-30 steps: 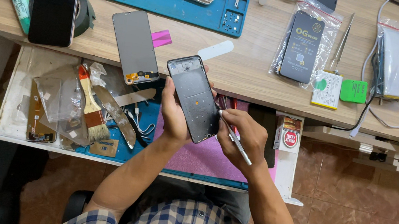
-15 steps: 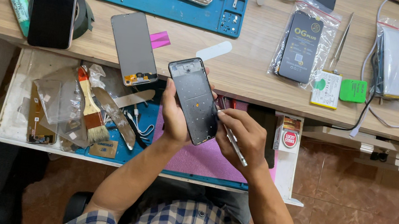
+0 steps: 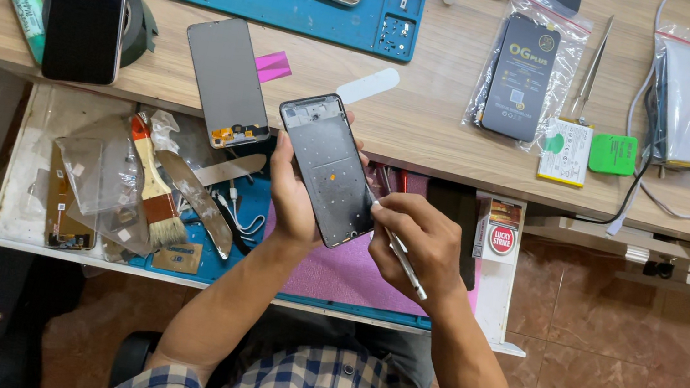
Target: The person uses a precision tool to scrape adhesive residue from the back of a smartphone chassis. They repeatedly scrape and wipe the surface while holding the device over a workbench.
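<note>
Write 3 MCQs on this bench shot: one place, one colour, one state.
1. Where does the brush lie?
A. In the open drawer
B. On the blue mat
C. On the floor

2. What colour is the mat at the back of the desk?
A. Red
B. Blue
C. Yellow

3. How is the phone frame held?
A. Flat on the desk
B. In the left hand, lifted
C. Inside a plastic bag

Answers:
1 A, its bristles rest among the clutter in the drawer.
2 B, the mat is blue-teal.
3 B, the left hand grips its edge while the right hand holds a thin tool beside it.
</note>
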